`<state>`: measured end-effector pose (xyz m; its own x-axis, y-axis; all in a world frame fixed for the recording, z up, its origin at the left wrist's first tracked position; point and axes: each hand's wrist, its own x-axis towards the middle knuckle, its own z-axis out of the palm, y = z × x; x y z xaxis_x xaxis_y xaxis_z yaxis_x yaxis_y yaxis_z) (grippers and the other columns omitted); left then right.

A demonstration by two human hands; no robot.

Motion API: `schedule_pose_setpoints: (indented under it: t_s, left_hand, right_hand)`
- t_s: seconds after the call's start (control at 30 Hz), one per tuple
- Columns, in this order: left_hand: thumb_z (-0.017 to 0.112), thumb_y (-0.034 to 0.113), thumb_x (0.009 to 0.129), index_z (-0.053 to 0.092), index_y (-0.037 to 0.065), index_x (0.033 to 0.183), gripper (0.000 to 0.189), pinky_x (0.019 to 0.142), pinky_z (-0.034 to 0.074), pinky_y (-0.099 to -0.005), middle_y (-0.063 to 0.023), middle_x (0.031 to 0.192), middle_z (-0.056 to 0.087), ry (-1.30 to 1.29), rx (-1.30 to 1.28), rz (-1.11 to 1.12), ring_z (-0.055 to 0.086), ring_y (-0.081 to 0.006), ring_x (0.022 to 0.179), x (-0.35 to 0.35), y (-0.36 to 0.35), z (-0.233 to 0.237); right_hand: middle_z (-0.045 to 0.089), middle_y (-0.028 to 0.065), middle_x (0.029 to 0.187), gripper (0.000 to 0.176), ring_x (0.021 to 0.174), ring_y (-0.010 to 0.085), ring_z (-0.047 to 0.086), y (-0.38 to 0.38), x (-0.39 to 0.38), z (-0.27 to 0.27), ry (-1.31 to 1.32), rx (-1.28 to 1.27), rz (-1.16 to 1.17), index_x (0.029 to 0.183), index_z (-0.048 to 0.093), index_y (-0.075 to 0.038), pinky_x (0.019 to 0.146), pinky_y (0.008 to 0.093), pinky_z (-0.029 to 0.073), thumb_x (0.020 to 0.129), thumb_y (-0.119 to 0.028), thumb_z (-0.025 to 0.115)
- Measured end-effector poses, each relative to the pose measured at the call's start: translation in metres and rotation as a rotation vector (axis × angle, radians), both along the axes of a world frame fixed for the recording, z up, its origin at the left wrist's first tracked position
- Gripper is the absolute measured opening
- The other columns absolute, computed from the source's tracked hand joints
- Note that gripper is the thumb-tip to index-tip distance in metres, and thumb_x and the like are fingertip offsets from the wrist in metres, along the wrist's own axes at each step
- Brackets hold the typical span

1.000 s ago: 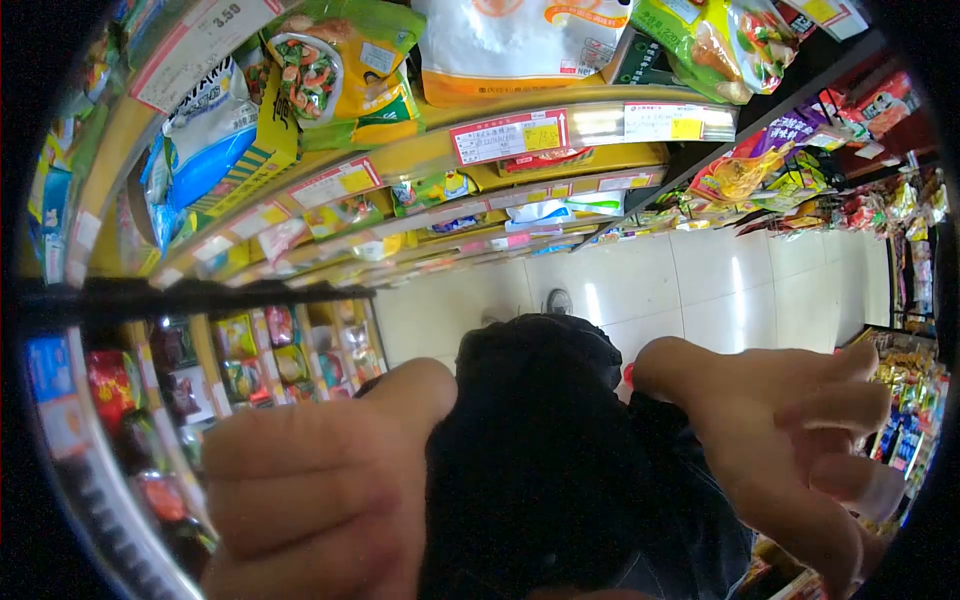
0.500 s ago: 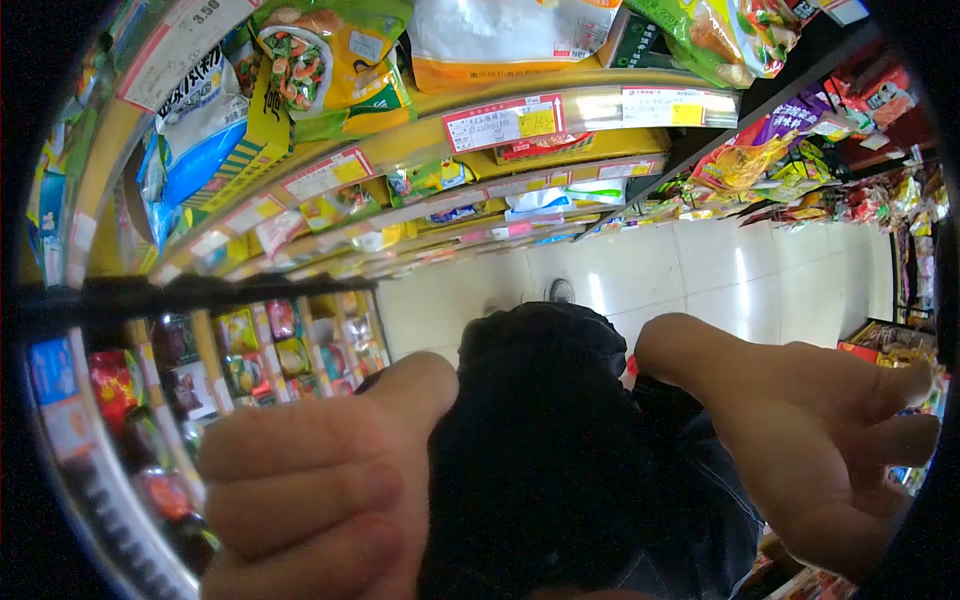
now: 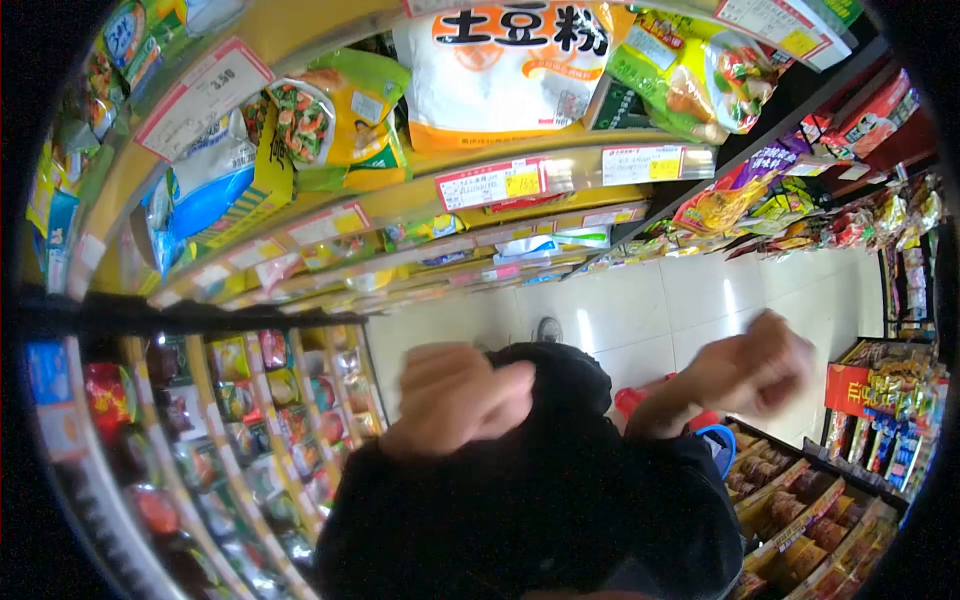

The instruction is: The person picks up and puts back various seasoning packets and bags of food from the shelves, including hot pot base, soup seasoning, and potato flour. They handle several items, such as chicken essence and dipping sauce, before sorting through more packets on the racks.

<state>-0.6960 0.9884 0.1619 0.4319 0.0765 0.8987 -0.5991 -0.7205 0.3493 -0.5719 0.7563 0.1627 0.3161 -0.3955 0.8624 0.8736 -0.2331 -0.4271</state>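
Note:
My left hand (image 3: 462,400) is held in front of my dark clothing, blurred, with its fingers curled in and nothing visible in them. To the right, my right hand (image 3: 750,368) is raised over the tiled floor, its fingers folded into a loose fist. No object shows in it. Neither hand touches the shelves. Beyond them, a white and orange bag (image 3: 505,85) with large dark characters stands on the upper shelf. A yellow-green food packet (image 3: 345,115) is left of it, and a green packet (image 3: 690,75) is on its right.
Price labels (image 3: 490,185) line the shelf edges. Shelves of small packets (image 3: 240,395) run down the left. A red object (image 3: 645,395) and a blue-rimmed one (image 3: 718,448) are beside my right arm. Bins of packaged goods (image 3: 800,510) stand at lower right, below a red box (image 3: 850,390).
Both hands have drawn inward and away from the camera, and their fingers have curled; the right hand was spread before. The view has shifted, showing more of the upper shelf.

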Motion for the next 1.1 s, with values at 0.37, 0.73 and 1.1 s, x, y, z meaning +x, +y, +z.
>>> schedule_pose_setpoints:
  t_s: [0.37,0.73,1.1]
  left_hand:
    - [0.078,0.021,0.086,0.074,0.017,0.096,0.011,0.048,0.053,-0.0339,-0.0015,0.056,0.062,0.585,0.118,-0.116,0.063,-0.0193,0.048,0.01,-0.049,-0.119]
    - [0.072,0.017,0.089,0.068,0.011,0.088,0.008,0.053,0.053,-0.0392,-0.007,0.06,0.065,0.689,0.025,-0.07,0.065,-0.0256,0.051,0.003,-0.025,-0.133]
    - [0.075,0.027,0.09,0.067,0.011,0.075,0.023,0.049,0.05,-0.0383,-0.0056,0.053,0.06,0.718,0.14,-0.052,0.062,-0.0249,0.047,-0.019,-0.032,-0.153]
  right_hand:
    - [0.071,0.0056,0.088,0.012,0.076,0.0073,0.059,0.021,0.008,-0.03,0.755,-0.239,0.324,0.103,0.074,0.002,0.065,0.0215,0.044,0.099,-0.005,0.066]
    - [0.065,0.0005,0.092,0.015,0.074,0.0065,0.056,0.06,0.0,-0.078,1.112,-0.3,0.66,0.11,0.073,-0.003,0.062,0.0217,0.047,0.1,-0.012,0.066]
    - [0.065,0.0085,0.111,0.028,0.092,0.0179,0.063,0.075,0.019,-0.104,0.813,-0.616,0.43,0.12,0.071,-0.01,0.07,0.0289,0.054,0.093,-0.003,0.068]
